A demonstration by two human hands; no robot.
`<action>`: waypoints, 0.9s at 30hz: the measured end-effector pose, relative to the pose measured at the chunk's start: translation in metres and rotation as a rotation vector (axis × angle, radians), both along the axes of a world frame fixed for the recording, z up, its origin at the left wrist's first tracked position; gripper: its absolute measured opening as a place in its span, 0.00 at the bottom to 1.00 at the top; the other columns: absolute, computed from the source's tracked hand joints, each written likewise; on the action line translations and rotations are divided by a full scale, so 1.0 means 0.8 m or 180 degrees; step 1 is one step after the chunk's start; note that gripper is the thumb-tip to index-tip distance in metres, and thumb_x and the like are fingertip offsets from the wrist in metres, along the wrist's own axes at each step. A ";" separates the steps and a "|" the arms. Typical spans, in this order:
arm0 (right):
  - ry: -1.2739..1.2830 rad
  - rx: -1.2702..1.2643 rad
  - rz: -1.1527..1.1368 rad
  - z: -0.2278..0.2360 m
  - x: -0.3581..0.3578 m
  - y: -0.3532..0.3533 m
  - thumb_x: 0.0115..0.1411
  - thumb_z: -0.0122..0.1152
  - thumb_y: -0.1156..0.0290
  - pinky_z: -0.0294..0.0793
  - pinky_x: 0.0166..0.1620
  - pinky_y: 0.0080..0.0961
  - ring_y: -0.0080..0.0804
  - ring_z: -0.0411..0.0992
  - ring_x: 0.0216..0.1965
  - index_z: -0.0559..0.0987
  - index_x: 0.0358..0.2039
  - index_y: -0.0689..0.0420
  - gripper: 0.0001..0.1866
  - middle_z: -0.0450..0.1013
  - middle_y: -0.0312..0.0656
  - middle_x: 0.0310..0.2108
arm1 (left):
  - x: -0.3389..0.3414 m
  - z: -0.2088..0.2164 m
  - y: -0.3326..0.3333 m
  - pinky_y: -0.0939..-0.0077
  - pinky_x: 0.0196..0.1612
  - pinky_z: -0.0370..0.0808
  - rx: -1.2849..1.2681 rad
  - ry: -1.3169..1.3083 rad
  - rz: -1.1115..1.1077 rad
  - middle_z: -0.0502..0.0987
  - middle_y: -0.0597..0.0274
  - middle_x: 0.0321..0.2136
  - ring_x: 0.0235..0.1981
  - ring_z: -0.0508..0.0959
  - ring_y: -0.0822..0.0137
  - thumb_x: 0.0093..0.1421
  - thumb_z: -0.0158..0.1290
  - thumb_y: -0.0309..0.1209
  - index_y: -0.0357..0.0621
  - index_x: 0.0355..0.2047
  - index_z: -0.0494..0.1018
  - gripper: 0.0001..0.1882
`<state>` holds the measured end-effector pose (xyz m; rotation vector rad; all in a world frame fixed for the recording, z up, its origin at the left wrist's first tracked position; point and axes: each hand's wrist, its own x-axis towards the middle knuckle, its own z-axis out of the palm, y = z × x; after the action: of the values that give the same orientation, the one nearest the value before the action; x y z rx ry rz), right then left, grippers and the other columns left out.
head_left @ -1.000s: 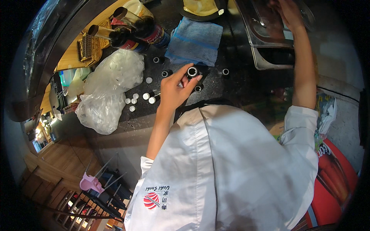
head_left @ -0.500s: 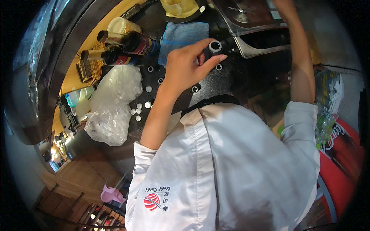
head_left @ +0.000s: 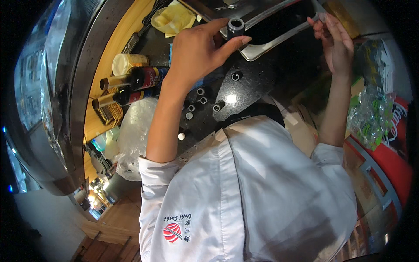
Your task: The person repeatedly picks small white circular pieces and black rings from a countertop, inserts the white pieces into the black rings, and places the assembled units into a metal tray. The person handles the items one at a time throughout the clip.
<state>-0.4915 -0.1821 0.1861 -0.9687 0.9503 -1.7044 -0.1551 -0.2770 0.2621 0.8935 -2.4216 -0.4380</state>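
My left hand (head_left: 194, 54) pinches a small open bottle (head_left: 235, 29) between thumb and fingers; it is dark with a pale round rim and its mouth faces up. The bottle is held in front of the near corner of a metal-rimmed tray (head_left: 253, 53). Raised at the right, my right hand (head_left: 338, 46) has its thumb and fingers drawn together near the tray's right side. What it holds, if anything, is too unclear to name. Below my left hand, several similar small open bottles (head_left: 236, 77) stand on the dark counter (head_left: 257, 81). White caps (head_left: 181, 136) lie near my left forearm.
Left of my left forearm are two dark sauce bottles (head_left: 142, 77), a yellow-lidded tub (head_left: 124, 64) and a clear plastic bag (head_left: 135, 131). A yellow bowl-like container (head_left: 174, 19) is at the back. Clear plastic packaging (head_left: 371, 113) lies at the right, by a red surface (head_left: 399, 131).
My view has shifted. My left hand still holds the small bottle, now beside the tray's corner. My right hand has come back from the top edge, its fingers now in view.
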 end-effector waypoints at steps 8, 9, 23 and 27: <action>-0.0404 0.0533 -0.0709 -0.062 0.024 0.090 0.71 0.56 0.67 0.73 0.42 0.22 0.31 0.78 0.44 0.79 0.49 0.62 0.14 0.79 0.40 0.37 | -0.045 0.002 -0.030 0.74 0.17 0.67 -0.0477 -0.0419 -0.0637 0.74 0.62 0.11 0.11 0.74 0.70 0.54 0.66 0.52 0.44 0.37 0.83 0.23; -0.0458 0.0601 -0.0780 -0.069 0.028 0.096 0.71 0.55 0.67 0.72 0.42 0.23 0.31 0.78 0.44 0.79 0.49 0.63 0.14 0.78 0.40 0.37 | -0.050 0.002 -0.032 0.74 0.17 0.67 -0.0614 -0.0494 -0.0714 0.74 0.62 0.11 0.11 0.74 0.69 0.54 0.66 0.52 0.44 0.37 0.83 0.24; -0.0716 0.1133 -0.0844 -0.118 0.059 0.142 0.70 0.58 0.64 0.74 0.44 0.24 0.30 0.77 0.44 0.80 0.50 0.61 0.15 0.78 0.39 0.37 | -0.086 0.007 -0.047 0.63 0.23 0.76 -0.0951 -0.1321 -0.0845 0.75 0.58 0.11 0.16 0.80 0.55 0.57 0.58 0.62 0.46 0.37 0.83 0.30; -0.0785 0.1252 -0.0868 -0.117 0.063 0.140 0.69 0.59 0.63 0.74 0.45 0.25 0.30 0.77 0.44 0.80 0.49 0.60 0.15 0.78 0.39 0.37 | -0.092 0.020 -0.044 0.67 0.24 0.75 -0.1072 -0.1592 -0.0952 0.76 0.61 0.13 0.17 0.79 0.60 0.58 0.59 0.58 0.45 0.40 0.82 0.28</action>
<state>-0.4411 -0.0700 0.0923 -0.3745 1.2317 -1.7194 -0.2291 -0.3125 0.2780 0.5369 -2.9796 0.1155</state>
